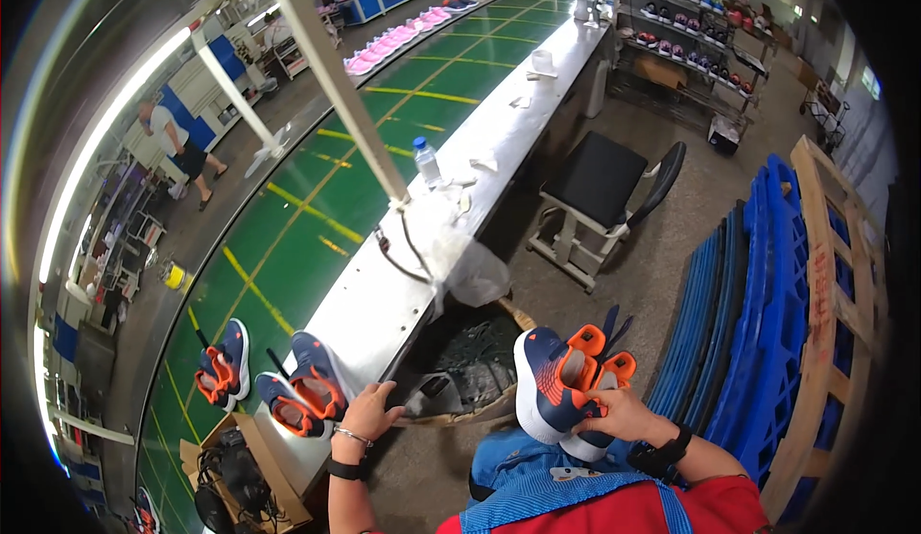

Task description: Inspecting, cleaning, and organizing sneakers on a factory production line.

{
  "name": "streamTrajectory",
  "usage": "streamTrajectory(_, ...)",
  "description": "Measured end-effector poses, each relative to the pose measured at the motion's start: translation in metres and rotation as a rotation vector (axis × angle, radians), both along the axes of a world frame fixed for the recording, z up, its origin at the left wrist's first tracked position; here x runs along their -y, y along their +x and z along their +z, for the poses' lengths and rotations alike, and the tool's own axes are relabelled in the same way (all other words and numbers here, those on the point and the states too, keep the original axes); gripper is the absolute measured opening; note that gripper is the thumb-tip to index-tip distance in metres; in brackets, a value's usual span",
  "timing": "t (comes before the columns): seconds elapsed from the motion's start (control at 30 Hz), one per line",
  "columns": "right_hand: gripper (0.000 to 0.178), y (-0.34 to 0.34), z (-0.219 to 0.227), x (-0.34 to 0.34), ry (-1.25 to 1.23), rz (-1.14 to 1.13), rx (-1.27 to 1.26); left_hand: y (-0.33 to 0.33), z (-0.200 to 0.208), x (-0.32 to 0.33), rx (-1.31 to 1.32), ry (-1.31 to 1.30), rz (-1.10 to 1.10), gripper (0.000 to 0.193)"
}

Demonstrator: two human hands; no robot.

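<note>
Shoes (544, 380): gripped in right hand (622, 417), with left hand (370, 414) loosely open beside tabletop (369, 318), at risk of slipping apart and falling through slack one-handed support.

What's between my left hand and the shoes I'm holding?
Between your left hand and the shoes, the head view shows an open brown-rimmed container.

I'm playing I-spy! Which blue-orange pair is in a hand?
The pair in the right hand; other pairs rest on the white bench and green belt.

Grey floor (638, 308), black padded chair (597, 181), blue pallets (765, 294), bright tube light (115, 115)
</note>
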State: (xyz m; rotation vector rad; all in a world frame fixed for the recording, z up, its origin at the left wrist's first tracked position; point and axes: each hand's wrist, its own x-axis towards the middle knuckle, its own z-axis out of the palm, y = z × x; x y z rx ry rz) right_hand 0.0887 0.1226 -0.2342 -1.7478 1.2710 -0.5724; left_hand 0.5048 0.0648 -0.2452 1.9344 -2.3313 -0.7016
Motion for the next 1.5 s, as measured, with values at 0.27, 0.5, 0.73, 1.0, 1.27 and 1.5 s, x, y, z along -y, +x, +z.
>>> streamTrajectory(0.27, 0.050, -0.070, 0.001, 0.048, 0.097, -0.105, 0.083, -0.083, -0.008, 0.076, -0.010, -0.032, -0.059, 0.047)
streamTrajectory(0.5, 0.044, -0.127, 0.007, 0.122, 0.101, -0.176, 0.008, -0.137, -0.005, 0.158, -0.183, -0.137, -0.087, 0.039)
streamTrajectory(0.73, 0.038, -0.172, 0.019, 0.185, 0.096, -0.378, 0.062, -0.209, 0.155, 0.211, -0.956, -0.826, -0.189, 0.035)
streamTrajectory(1.0, 0.039, -0.196, 0.043, 0.293, 0.115, -0.041, 0.144, -0.294, 0.262, 0.187, -1.134, -1.160, -0.445, 0.017)
streamTrajectory(1.27, 0.038, -0.215, 0.028, 0.389, 0.138, 0.104, 0.240, -0.331, 0.289, 0.226, -0.770, -0.970, -0.544, 0.012)
streamTrajectory(1.5, 0.038, -0.193, 0.011, 0.488, 0.199, 0.189, 0.269, -0.322, 0.290, 0.267, -0.650, -0.956, -0.347, 0.017)
